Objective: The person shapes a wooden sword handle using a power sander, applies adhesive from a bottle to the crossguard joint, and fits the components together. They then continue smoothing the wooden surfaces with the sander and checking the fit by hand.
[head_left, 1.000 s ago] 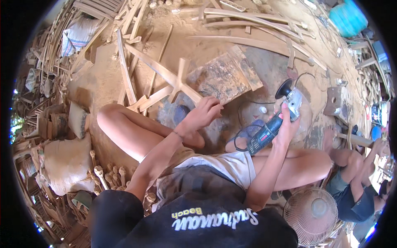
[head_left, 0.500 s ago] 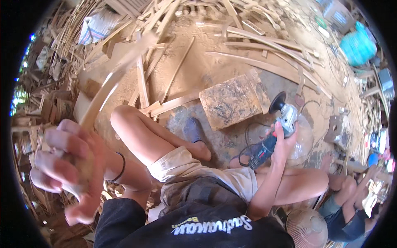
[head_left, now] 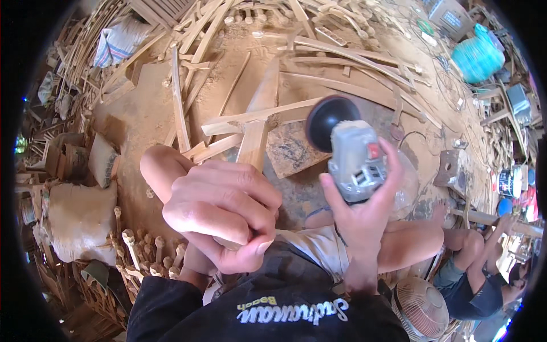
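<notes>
My left hand (head_left: 222, 211) is closed around the grip of a wooden sword (head_left: 254, 139), in front of my lap. The sword's crossguard runs sideways just beyond my fist, and its pale blade points away from me. My right hand (head_left: 364, 214) grips an angle grinder (head_left: 356, 159) with a grey head. A round black disc (head_left: 325, 122) on the grinder faces the right end of the crossguard; whether they touch I cannot tell. Beneath both lies a stained wooden block (head_left: 293, 157) on the ground, partly hidden by the sword and disc.
Long wooden strips (head_left: 364, 91) and piled wooden pieces lie across the dusty floor ahead. At lower right stands a round fan (head_left: 420, 308), with another person (head_left: 473, 285) sitting beyond it. A teal bag (head_left: 478, 57) sits at far right. Several knobbed wooden sticks (head_left: 159, 251) stand at my left.
My left hand has swung from the far left to the middle, bringing the wooden sword along. My right hand has raised and turned the angle grinder, and its disc is now beside the crossguard.
</notes>
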A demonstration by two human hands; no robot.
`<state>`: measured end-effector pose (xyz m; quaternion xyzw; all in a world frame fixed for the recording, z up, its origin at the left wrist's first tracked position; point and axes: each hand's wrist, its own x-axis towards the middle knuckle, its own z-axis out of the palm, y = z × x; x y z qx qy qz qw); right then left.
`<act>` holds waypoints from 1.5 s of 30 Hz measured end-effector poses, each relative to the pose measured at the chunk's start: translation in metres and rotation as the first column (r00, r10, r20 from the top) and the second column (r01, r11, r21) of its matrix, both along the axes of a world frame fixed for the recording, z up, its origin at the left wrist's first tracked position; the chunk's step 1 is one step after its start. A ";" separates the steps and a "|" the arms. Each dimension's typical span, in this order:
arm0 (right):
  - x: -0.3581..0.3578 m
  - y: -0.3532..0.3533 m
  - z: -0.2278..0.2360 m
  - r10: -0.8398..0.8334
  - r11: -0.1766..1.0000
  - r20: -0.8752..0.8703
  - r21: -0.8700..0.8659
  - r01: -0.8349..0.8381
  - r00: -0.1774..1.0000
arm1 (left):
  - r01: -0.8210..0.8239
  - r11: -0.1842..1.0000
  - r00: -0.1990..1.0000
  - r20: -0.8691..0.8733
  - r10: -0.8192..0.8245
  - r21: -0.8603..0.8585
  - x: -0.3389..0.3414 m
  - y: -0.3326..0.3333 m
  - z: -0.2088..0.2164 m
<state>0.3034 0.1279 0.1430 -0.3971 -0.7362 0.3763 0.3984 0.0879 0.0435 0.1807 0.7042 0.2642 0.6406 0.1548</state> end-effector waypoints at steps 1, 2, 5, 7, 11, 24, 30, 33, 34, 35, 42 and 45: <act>-0.002 0.002 0.000 0.021 0.998 0.038 0.061 -0.023 0.999 | -0.021 1.000 1.000 0.006 0.021 -0.007 0.005 -0.001 -0.001; -0.005 0.000 0.000 0.024 1.000 0.050 0.007 -0.024 0.998 | -0.044 0.999 0.999 0.013 0.044 -0.015 0.010 -0.001 -0.002; -0.019 -0.003 0.002 0.040 0.997 0.117 -0.064 -0.033 0.992 | -0.049 0.999 0.999 0.016 0.050 -0.021 0.014 -0.001 -0.003; -0.028 -0.003 0.003 0.066 0.997 0.169 -0.043 -0.060 0.983 | -0.067 0.998 0.998 0.013 0.067 -0.010 0.015 -0.003 -0.003; -0.029 0.001 0.001 0.054 0.997 0.201 0.044 -0.064 0.978 | -0.020 1.000 0.995 0.095 0.021 -0.006 0.024 0.006 -0.005; -0.027 0.005 0.004 0.023 0.997 0.144 0.065 -0.033 0.989 | -0.252 0.968 0.963 0.100 0.251 0.002 0.035 -0.010 -0.009; -0.029 0.004 0.005 0.053 0.997 0.284 0.042 -0.068 0.957 | -0.278 0.960 0.948 0.153 0.280 -0.035 0.046 -0.009 -0.009; -0.026 0.007 0.004 -0.011 0.996 0.314 0.090 -0.018 0.949 | -0.278 0.959 0.945 0.164 0.282 -0.050 0.047 -0.012 -0.009; -0.026 0.009 0.003 -0.032 0.995 0.301 0.095 0.004 0.953 | -0.289 0.956 0.938 0.181 0.294 -0.056 0.048 -0.013 -0.010; -0.025 0.009 0.002 -0.052 0.995 0.288 0.099 0.025 0.956 | -0.301 0.952 0.931 0.199 0.307 -0.064 0.049 -0.014 -0.011; -0.024 0.004 0.004 0.069 0.995 0.213 0.059 -0.084 0.975 | -0.308 0.950 0.924 0.254 0.286 0.052 0.051 -0.005 -0.010; -0.023 0.003 0.004 0.084 0.994 0.300 0.039 -0.100 0.950 | -0.307 0.949 0.929 0.193 0.315 -0.071 0.052 -0.016 -0.007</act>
